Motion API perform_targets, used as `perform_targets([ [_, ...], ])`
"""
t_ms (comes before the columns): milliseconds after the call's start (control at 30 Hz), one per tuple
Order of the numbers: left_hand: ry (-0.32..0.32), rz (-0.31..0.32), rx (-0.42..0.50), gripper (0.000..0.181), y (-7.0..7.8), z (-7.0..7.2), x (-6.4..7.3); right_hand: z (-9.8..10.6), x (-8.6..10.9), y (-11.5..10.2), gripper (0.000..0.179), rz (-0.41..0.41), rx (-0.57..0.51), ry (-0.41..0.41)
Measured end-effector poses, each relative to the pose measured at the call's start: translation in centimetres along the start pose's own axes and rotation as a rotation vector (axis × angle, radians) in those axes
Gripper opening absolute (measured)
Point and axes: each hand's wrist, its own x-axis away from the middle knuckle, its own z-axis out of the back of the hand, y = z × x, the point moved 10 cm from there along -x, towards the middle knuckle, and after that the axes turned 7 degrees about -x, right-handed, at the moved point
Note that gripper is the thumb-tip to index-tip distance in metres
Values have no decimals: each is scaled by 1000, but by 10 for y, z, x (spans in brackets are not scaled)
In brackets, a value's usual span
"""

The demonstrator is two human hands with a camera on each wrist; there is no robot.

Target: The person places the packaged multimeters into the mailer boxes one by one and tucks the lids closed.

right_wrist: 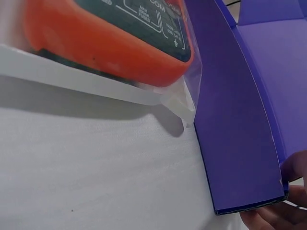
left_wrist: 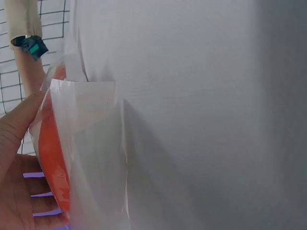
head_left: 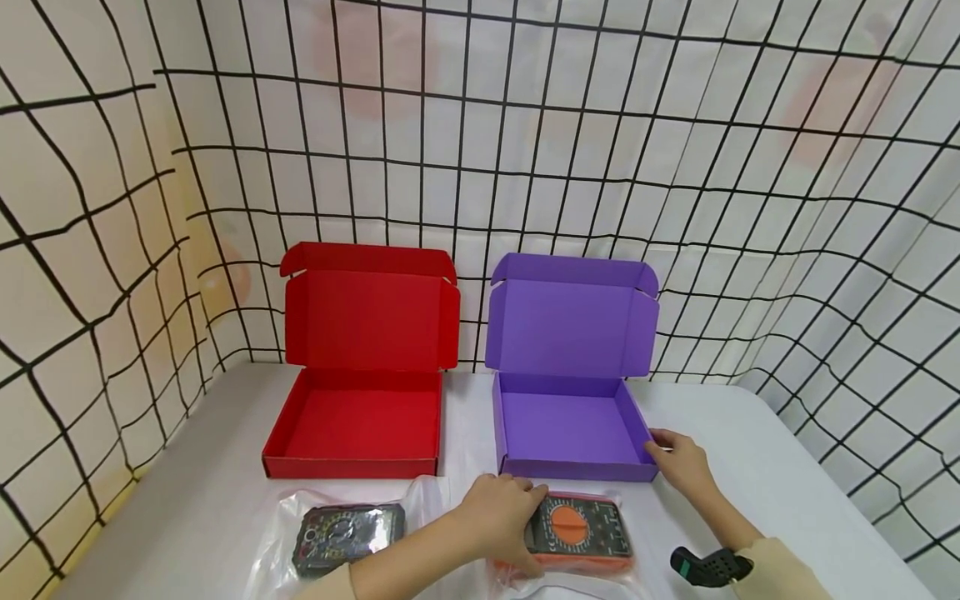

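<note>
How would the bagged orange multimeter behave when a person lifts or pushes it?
The orange multimeter has a thick case, so it probably stays stiff. Its clear bag looks smooth and glossy, so it may slip in the left hand; the loose bag edge will likely flop.

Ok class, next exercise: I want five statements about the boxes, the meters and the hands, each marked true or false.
1. The red box and the purple box both stand open. True.
2. The right hand touches the red box. False: the right hand holds the purple box.
3. The left hand grips the orange-dial meter. True.
4. The dark meter lies inside the red box. False: the dark meter lies in front of it.
5. The purple box holds no meter. True.
</note>
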Motion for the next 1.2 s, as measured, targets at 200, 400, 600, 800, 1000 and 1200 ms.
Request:
perform_targets([
  [200,34,9,-19,87,0,3,-2,2,0,1,40,-14,-20,5],
  [400,39,20,-40,87,2,7,-2,4,1,4,40,-57,-44,2],
  [600,57,41,-77,76,2,8,-3,-9,2,10,45,-123,-221,-117],
  [800,51,42,-93,73,2,7,-7,-20,2,18,49,-163,-366,-204],
  [1000,72,41,-81,75,2,5,-7,-24,2,25,51,-178,-475,-223],
  [1200,70,54,-78,78,2,4,-7,-22,4,28,53,-189,-528,-217],
])
